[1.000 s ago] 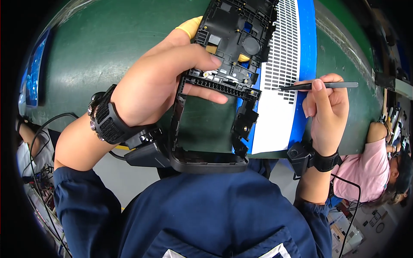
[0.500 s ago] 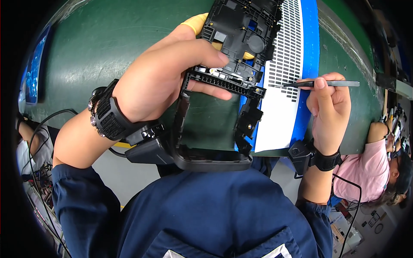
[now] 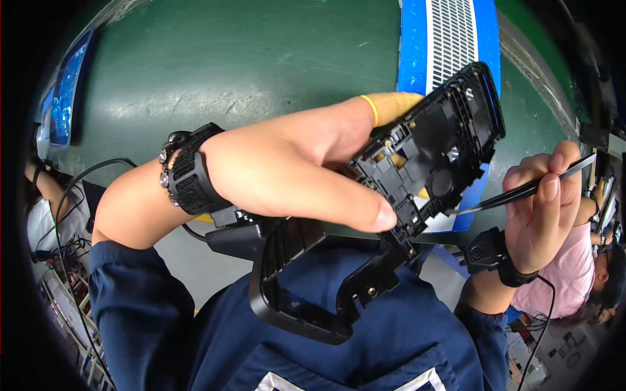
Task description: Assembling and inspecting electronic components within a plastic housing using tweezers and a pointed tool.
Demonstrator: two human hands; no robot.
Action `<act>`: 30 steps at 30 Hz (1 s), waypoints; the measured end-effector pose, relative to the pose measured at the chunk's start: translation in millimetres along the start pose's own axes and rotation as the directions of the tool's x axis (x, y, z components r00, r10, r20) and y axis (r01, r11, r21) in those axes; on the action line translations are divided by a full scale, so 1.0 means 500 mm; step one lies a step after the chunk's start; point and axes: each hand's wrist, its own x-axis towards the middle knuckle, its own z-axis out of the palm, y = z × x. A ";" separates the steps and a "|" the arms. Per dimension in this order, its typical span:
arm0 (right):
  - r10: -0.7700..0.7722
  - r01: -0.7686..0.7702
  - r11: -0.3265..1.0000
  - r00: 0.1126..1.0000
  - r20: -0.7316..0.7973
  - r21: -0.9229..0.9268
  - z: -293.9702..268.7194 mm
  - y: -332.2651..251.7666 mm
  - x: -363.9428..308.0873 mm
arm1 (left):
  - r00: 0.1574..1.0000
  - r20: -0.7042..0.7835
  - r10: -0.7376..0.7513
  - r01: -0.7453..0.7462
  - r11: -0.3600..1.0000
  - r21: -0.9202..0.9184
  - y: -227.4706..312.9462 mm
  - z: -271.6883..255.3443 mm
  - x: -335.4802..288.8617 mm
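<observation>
My left hand (image 3: pixel 293 169) grips a black plastic frame (image 3: pixel 385 215), a moulded housing with an open rectangular window below and a ribbed panel above. A yellow finger cot covers one fingertip behind the part. The frame is tilted, its upper end pointing to the right. My right hand (image 3: pixel 541 208) holds dark metal tweezers (image 3: pixel 521 190), whose tip points left and touches the right edge of the frame. Both wrists wear black straps with small black devices.
A green work surface (image 3: pixel 228 72) lies beneath. A blue-and-white perforated tray (image 3: pixel 450 39) sits on it at the upper right, a blue object (image 3: pixel 65 98) at the far left. A person in pink (image 3: pixel 574 274) sits at the right, another person at the left edge.
My left hand has turned and tilted the black frame to the right and brought it closer. The tweezers have swung down, and their tip now meets the frame's edge.
</observation>
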 end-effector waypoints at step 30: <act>0.117 -0.077 0.979 0.971 0.208 -0.191 0.045 0.025 0.013 | 0.999 -0.030 -0.043 0.046 0.994 0.096 -0.006 0.000 -0.010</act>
